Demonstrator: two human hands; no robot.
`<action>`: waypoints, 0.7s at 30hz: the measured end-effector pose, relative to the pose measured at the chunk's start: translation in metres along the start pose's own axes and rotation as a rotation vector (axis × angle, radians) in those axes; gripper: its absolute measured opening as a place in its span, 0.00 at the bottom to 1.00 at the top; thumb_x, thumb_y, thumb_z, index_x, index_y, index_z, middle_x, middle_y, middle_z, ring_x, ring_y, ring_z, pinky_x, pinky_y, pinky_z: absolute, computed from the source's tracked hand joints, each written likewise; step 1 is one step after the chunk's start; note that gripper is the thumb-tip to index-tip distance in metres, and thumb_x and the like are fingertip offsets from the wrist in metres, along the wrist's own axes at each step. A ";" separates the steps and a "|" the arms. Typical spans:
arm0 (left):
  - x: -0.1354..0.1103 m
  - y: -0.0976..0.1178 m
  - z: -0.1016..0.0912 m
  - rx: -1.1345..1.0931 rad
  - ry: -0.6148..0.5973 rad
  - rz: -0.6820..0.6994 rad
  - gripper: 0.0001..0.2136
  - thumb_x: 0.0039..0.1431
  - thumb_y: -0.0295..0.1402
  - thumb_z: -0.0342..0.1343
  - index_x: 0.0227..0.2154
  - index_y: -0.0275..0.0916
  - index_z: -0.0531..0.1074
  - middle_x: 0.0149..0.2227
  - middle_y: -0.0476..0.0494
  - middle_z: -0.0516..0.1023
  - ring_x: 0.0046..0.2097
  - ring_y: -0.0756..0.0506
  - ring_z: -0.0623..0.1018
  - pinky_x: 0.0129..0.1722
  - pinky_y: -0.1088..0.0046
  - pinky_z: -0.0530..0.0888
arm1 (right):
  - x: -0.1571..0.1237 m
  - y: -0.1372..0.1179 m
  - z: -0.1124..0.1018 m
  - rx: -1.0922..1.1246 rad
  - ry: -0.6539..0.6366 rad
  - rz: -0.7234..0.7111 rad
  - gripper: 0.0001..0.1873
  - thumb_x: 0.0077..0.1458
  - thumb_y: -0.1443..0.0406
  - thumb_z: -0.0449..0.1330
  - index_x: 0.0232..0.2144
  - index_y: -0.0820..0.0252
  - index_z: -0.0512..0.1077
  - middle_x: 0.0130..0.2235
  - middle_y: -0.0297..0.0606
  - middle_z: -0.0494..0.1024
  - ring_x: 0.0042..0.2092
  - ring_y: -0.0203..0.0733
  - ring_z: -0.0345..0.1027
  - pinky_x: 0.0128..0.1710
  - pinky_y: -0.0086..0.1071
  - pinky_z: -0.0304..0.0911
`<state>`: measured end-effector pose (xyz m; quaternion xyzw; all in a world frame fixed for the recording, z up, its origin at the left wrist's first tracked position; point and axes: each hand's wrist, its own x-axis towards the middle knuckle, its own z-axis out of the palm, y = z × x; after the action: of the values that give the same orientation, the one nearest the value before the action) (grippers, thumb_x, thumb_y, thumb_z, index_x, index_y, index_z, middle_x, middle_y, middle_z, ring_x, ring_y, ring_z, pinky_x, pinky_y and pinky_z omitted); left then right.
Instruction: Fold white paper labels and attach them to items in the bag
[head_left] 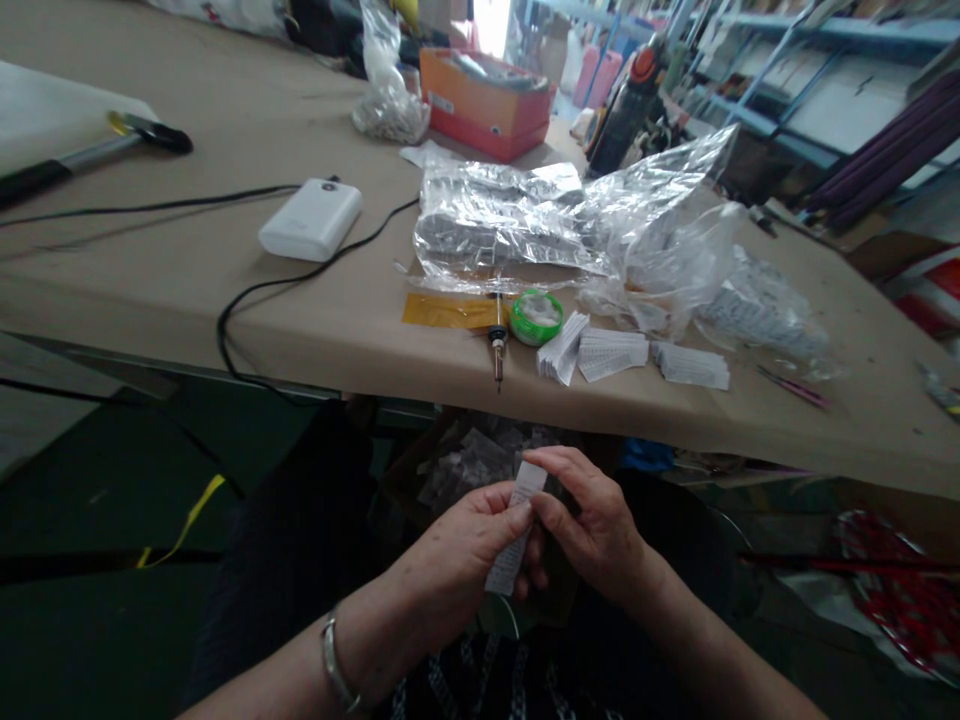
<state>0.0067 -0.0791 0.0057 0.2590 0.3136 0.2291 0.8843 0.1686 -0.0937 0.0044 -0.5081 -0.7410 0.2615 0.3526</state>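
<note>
Below the table edge, over my lap, both my hands pinch one narrow white printed paper strip [517, 525]. My left hand [461, 555] grips its lower part with thumb and fingers closed. My right hand [592, 525] holds its upper part, fingers curled. On the table above lie three small stacks of similar white strips [613, 353], a soldering iron [497, 345] with its tip over the table edge, and a green round tin [536, 316]. A box of grey-white pieces [472, 465] sits under the table in front of my hands.
Crumpled clear plastic bags [570, 225] with more strips cover the table's middle. A white power box [310, 219] with black cables lies at the left, an orange box [484, 100] at the back, a dark bottle [626, 110] beside it, pink tweezers [795, 388] at the right.
</note>
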 end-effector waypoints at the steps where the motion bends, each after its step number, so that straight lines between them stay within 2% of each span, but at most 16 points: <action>1: 0.000 0.000 0.000 -0.001 0.006 0.000 0.10 0.55 0.38 0.55 0.28 0.36 0.68 0.22 0.51 0.68 0.22 0.53 0.71 0.21 0.79 0.64 | 0.000 0.000 0.001 -0.010 -0.003 -0.003 0.16 0.58 0.66 0.54 0.50 0.59 0.66 0.47 0.42 0.72 0.50 0.43 0.65 0.51 0.38 0.61; 10: 0.001 0.000 -0.002 0.004 0.029 -0.008 0.10 0.55 0.38 0.55 0.28 0.35 0.68 0.22 0.51 0.68 0.22 0.53 0.71 0.21 0.79 0.63 | -0.001 0.000 0.008 0.025 0.004 0.017 0.15 0.58 0.67 0.54 0.48 0.59 0.67 0.46 0.41 0.73 0.49 0.41 0.66 0.50 0.34 0.61; 14: 0.000 0.001 -0.001 -0.008 0.040 -0.011 0.09 0.57 0.38 0.54 0.29 0.36 0.67 0.22 0.51 0.68 0.22 0.54 0.70 0.21 0.79 0.62 | 0.000 -0.001 0.009 0.221 0.038 0.162 0.20 0.57 0.66 0.55 0.53 0.56 0.63 0.45 0.38 0.74 0.46 0.40 0.68 0.48 0.34 0.62; 16: 0.000 0.001 -0.001 -0.005 0.058 0.001 0.10 0.58 0.38 0.53 0.29 0.36 0.67 0.22 0.52 0.67 0.22 0.54 0.70 0.21 0.79 0.61 | 0.004 -0.002 0.010 0.399 0.060 0.283 0.16 0.56 0.64 0.56 0.48 0.56 0.65 0.40 0.36 0.74 0.41 0.38 0.70 0.42 0.31 0.64; 18: 0.000 0.001 -0.001 0.005 0.082 0.020 0.10 0.58 0.39 0.52 0.31 0.36 0.67 0.22 0.52 0.67 0.22 0.53 0.70 0.21 0.78 0.61 | 0.010 -0.001 0.012 0.547 0.062 0.392 0.08 0.55 0.63 0.57 0.38 0.58 0.68 0.33 0.33 0.74 0.34 0.35 0.68 0.35 0.27 0.64; 21: 0.001 0.001 -0.002 0.013 0.098 0.048 0.10 0.58 0.39 0.53 0.31 0.36 0.67 0.21 0.52 0.67 0.22 0.53 0.70 0.21 0.78 0.61 | 0.018 0.002 0.015 0.685 0.019 0.512 0.06 0.52 0.63 0.59 0.29 0.60 0.69 0.24 0.29 0.70 0.26 0.30 0.63 0.27 0.24 0.60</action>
<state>0.0052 -0.0772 0.0045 0.2609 0.3518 0.2606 0.8604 0.1536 -0.0765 -0.0014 -0.5313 -0.4581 0.5670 0.4317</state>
